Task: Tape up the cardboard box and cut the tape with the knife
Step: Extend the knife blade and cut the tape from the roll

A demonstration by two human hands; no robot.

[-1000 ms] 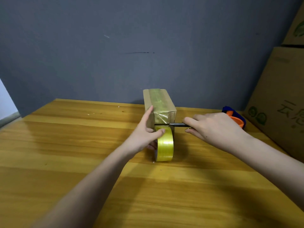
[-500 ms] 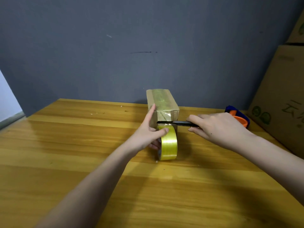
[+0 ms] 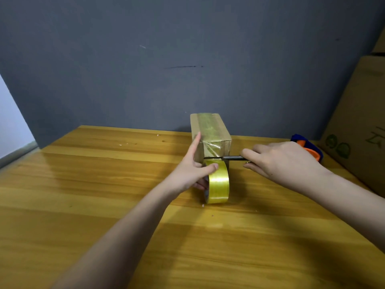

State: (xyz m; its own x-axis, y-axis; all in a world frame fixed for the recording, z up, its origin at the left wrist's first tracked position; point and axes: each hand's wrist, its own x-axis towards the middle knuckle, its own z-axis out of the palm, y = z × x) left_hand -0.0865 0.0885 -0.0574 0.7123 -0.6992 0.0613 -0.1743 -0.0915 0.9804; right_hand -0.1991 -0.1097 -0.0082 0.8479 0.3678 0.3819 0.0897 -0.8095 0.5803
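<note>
A small cardboard box [image 3: 210, 130] stands on the wooden table [image 3: 83, 184], with a strip of clear yellowish tape running over its top and down its near face. A yellow tape roll [image 3: 218, 185] stands on edge just in front of it. My left hand [image 3: 191, 170] grips the roll, thumb on top, index finger stretched up along the box's left side. My right hand [image 3: 281, 161] holds a knife [image 3: 225, 157] level, its blade lying across the tape between box and roll.
An orange and blue object [image 3: 308, 147] lies behind my right hand. Large cardboard cartons [image 3: 358, 126] lean at the right edge. A grey wall [image 3: 166, 59] closes the back of the table.
The knife blade has slid leftward across the tape strip. The view has shifted slightly; both hands keep their hold.
</note>
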